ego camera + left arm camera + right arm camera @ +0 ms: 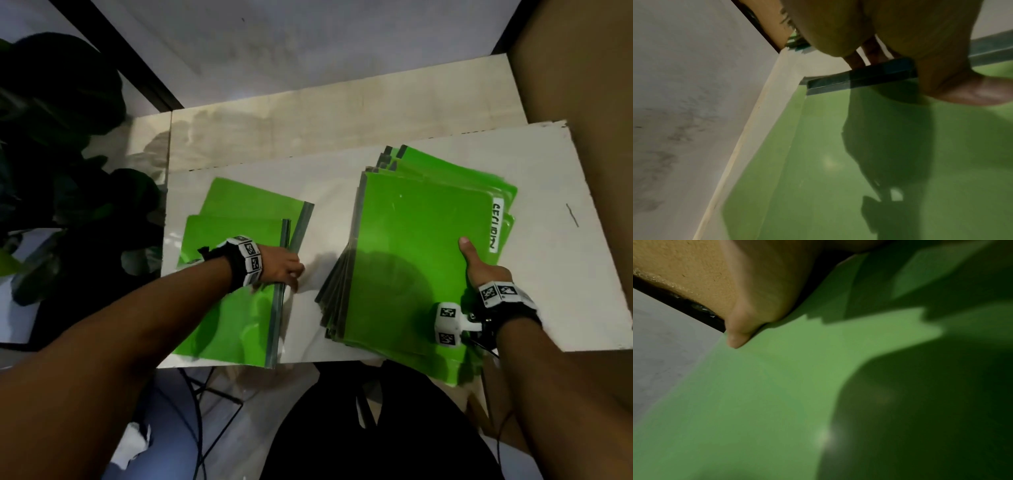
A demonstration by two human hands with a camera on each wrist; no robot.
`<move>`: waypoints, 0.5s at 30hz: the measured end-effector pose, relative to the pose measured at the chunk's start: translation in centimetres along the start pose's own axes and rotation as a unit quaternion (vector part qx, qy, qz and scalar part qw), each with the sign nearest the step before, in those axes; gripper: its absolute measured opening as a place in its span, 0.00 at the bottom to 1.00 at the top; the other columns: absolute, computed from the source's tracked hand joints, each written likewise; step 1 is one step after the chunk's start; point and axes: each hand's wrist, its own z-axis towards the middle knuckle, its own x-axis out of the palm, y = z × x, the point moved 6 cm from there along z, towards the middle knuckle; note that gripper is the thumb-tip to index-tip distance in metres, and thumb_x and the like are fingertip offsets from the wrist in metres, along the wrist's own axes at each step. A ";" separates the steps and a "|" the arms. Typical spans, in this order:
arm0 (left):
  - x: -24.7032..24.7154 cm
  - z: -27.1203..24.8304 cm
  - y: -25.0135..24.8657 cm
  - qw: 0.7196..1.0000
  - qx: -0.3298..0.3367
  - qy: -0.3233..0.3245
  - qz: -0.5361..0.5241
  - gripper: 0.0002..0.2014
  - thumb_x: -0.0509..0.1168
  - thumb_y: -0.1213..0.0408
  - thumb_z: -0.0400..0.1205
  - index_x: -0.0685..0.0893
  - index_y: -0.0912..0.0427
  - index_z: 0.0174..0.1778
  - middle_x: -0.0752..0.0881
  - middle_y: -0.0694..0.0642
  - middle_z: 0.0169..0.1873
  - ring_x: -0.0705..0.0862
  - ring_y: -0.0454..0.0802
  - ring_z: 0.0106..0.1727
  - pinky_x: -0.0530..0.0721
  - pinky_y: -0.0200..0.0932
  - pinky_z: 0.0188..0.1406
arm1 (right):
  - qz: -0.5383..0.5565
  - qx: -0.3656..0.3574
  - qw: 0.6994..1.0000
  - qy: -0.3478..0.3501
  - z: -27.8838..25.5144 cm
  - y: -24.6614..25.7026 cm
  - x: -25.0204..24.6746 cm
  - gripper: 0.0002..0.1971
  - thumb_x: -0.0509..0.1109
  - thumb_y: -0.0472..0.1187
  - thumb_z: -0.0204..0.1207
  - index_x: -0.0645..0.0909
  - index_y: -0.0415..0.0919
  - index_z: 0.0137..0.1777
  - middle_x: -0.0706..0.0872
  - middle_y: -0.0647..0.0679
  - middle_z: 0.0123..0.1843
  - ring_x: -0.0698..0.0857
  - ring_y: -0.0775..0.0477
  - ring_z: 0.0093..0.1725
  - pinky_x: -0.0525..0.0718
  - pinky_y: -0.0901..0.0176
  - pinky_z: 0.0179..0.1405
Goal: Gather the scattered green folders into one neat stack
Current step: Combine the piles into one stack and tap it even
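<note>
Fingers (873, 48) of the left hand (279, 267) curl over the grey spine edge of the near left folder (236, 318), thumb on its green cover: a grip on that edge, centre-left of the head view. Right hand (479, 265) sits at the right edge of the big stack (418, 260), thumb (740, 331) pressed flat on the top cover; its other fingers are hidden past the stack edge, so can't tell whether they curl under.

Writing: one white label (496, 224) along the right edge of the top stack folder, black block letters sideways and blurred, not readable. Wrist bands (250, 258) carry black-and-white square marker codes.

Folders: three on the left, fanned and overlapping, two further ones (246, 205) partly under the near one. Stack on the right is uneven, grey spines splayed at lower left, corners offset at upper right, near end overhanging the white board (565, 240).

Dark plant leaves (61, 102) fill the upper left. Both wrist views are blurred, mostly green cover and shadow.
</note>
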 end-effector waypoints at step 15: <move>0.5 1.2 1.4 0.980 -0.053 -0.115 0.156 0.16 0.80 0.63 0.58 0.88 0.49 0.41 0.89 0.50 0.47 0.87 0.53 0.47 0.83 0.48 0.55 | 0.007 0.008 1.000 -0.016 0.4 -0.2 0.4 0.59 0.62 0.87 0.46 0.80 0.32 0.61 0.84 0.35 0.53 0.84 0.34 0.49 0.84 0.44 0.52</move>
